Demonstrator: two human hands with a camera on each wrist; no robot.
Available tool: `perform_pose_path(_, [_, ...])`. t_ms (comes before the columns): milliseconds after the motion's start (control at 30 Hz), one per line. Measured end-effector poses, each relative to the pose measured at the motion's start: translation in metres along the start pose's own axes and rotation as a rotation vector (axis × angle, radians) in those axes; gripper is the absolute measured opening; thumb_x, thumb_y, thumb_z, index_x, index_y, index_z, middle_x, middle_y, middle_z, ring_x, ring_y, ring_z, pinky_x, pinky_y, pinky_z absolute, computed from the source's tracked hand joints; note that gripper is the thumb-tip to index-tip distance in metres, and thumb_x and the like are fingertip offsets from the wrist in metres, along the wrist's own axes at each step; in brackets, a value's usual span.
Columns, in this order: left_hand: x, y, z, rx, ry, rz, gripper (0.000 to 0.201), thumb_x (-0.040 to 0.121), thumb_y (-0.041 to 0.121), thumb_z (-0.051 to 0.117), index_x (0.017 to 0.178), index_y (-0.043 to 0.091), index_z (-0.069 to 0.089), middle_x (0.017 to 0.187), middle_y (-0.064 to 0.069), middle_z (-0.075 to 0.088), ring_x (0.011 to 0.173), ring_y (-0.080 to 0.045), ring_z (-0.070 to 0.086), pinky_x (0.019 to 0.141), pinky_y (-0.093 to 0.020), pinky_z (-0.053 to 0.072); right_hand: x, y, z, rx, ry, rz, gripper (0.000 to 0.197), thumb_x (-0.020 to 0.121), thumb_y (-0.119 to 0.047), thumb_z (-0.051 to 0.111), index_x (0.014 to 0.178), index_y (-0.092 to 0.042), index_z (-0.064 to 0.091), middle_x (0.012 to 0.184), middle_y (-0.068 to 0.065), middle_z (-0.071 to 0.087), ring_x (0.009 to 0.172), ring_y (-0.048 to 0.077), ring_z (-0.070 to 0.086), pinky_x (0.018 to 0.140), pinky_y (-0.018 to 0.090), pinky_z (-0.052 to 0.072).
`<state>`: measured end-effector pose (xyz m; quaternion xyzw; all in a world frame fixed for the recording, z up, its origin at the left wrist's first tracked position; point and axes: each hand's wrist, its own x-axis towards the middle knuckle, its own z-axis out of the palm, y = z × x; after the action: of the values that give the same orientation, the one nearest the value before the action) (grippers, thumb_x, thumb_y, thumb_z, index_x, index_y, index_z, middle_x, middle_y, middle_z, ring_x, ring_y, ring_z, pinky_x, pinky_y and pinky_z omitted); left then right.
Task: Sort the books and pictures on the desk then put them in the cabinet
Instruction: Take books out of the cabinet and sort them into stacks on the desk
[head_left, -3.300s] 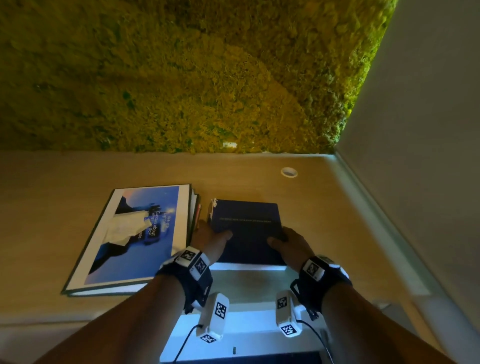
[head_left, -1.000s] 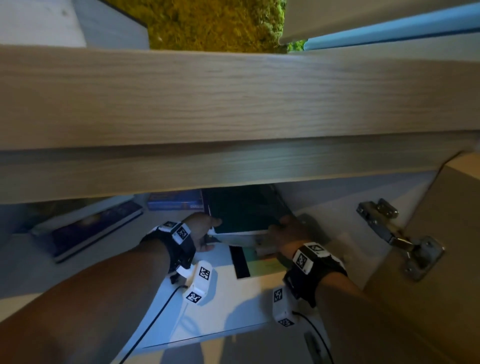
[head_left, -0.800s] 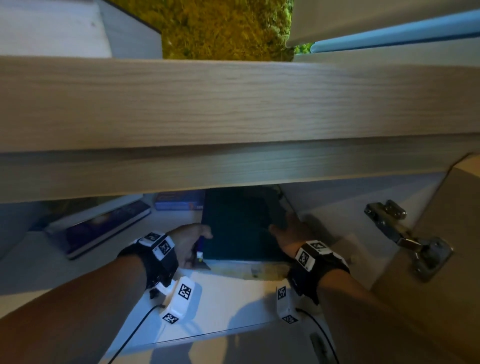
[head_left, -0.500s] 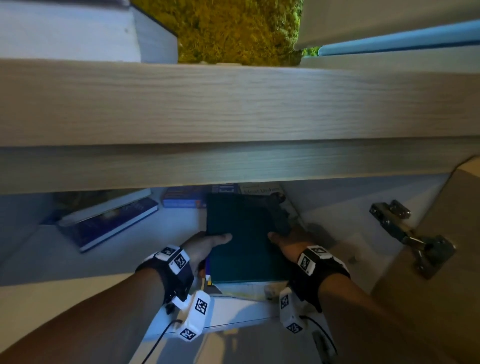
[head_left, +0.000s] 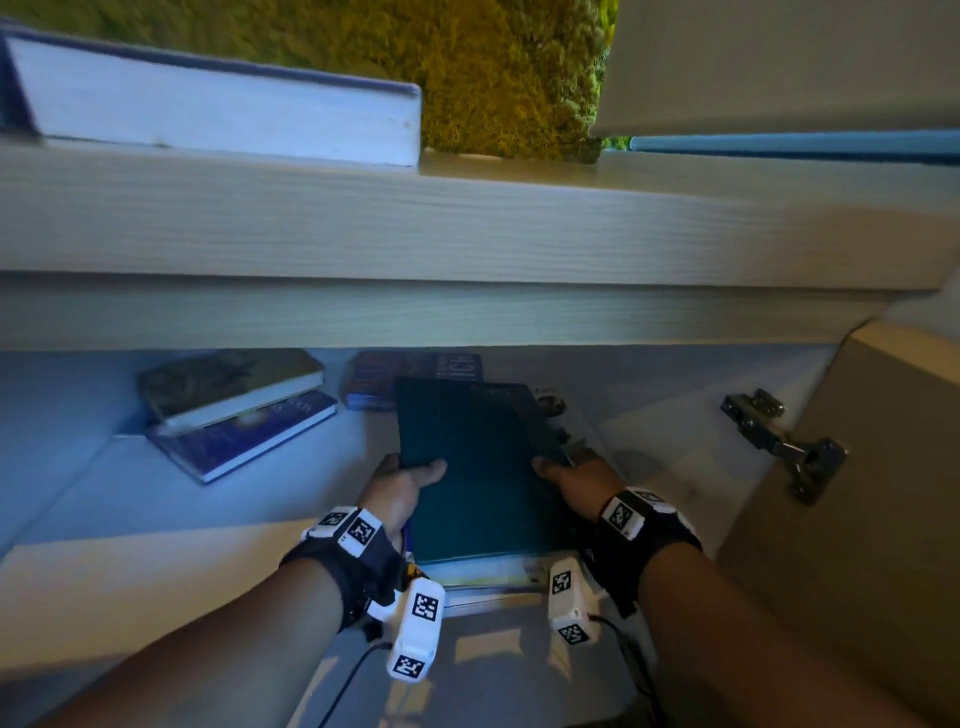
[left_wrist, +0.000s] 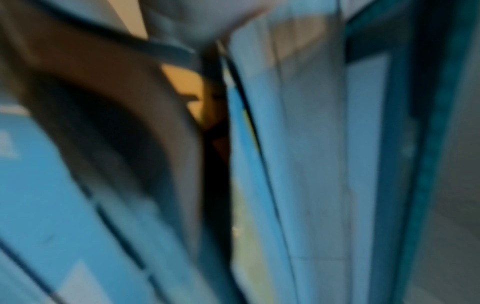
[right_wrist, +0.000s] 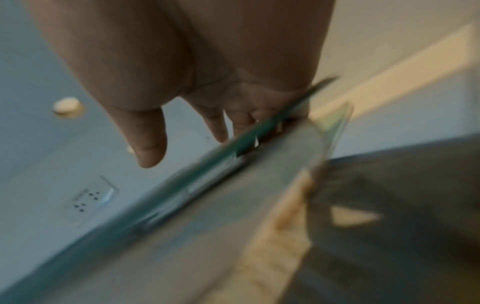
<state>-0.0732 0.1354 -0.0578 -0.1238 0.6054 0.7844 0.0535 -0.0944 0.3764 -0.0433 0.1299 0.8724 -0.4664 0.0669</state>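
A dark green book (head_left: 472, 467) tops a small stack that lies partly inside the cabinet shelf (head_left: 156, 499), its near end sticking out over the front edge. My left hand (head_left: 400, 488) grips the stack's left edge with the thumb on the cover. At the right edge my right hand (head_left: 571, 478) holds it the same way. In the right wrist view the fingers (right_wrist: 148, 144) hang beside the green cover's edge (right_wrist: 259, 135). The left wrist view is blurred, showing blue page edges (left_wrist: 298, 164).
Two stacked books (head_left: 234, 405) lie at the shelf's left, and a blue book (head_left: 410, 374) at the back. A thick book (head_left: 218, 109) rests on the desk top (head_left: 467, 228) above. The open cabinet door with its hinge (head_left: 779, 441) stands to the right.
The stack went from the desk top down into the cabinet shelf, both hands still on it. Over the last second it slid further in toward the blue book.
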Motion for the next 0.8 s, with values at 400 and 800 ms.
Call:
perform_pose_path(400, [-0.105,0.031,-0.044,-0.07,-0.147,0.01,0.046,0.079,0.017,0.077,0.122,0.009,0.063,0.11,-0.022,0.072,0.092,-0.039,0.072,0.075,-0.048,0.059,-0.124,-0.017,-0.025,0.154,-0.223,0.108,0.061,0.081,-0.061,0.074,0.115,-0.012,0.075,0.11,0.009,0.077,0.099,0.028,0.075,0.099,0.044,0.057])
perform_pose_path(800, [-0.302,0.126,-0.022,0.097,-0.12,-0.252,0.076,0.065,0.045,0.091,0.124,0.009,0.06,0.114,-0.021,0.071,0.1,-0.042,0.07,0.09,-0.063,0.054,-0.314,-0.075,-0.111,0.18,-0.234,0.133,0.052,0.075,-0.05,0.084,0.113,-0.017,0.068,0.108,0.001,0.072,0.093,0.016,0.069,0.08,0.029,0.059])
